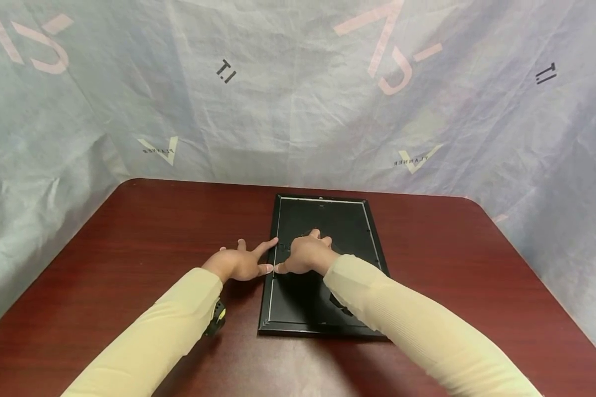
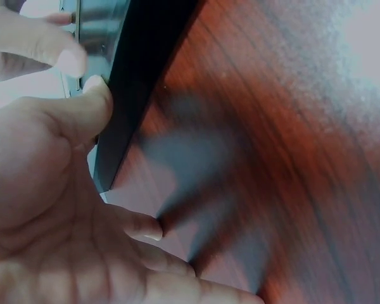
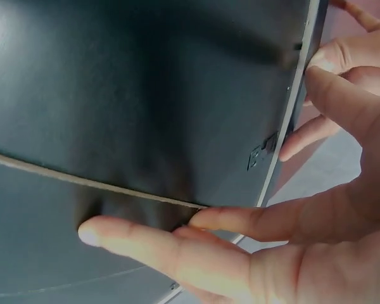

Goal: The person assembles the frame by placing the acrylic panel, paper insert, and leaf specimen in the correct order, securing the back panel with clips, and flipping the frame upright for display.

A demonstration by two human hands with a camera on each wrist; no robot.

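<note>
A black picture frame (image 1: 266,309) lies with its back up on the table, a pale line running round its black backing board (image 1: 303,215). My left hand (image 1: 239,264) is at the left side of the frame, fingers spread, with thumb and forefinger at the rim and other fingertips down on the table in the left wrist view. Over the backing board reaches my right hand (image 1: 305,255), its thumb at the left rim close to the left thumb. In the right wrist view its fingers lie extended along a thin brown raised edge (image 3: 95,182) on the board.
The dark red wooden table (image 1: 129,248) has rounded far corners. Behind it and at both sides hangs a pale printed sheet (image 1: 288,121). Small dark tabs (image 3: 297,46) sit along the frame's inner edge. A black strapped device (image 1: 216,318) is on the left wrist.
</note>
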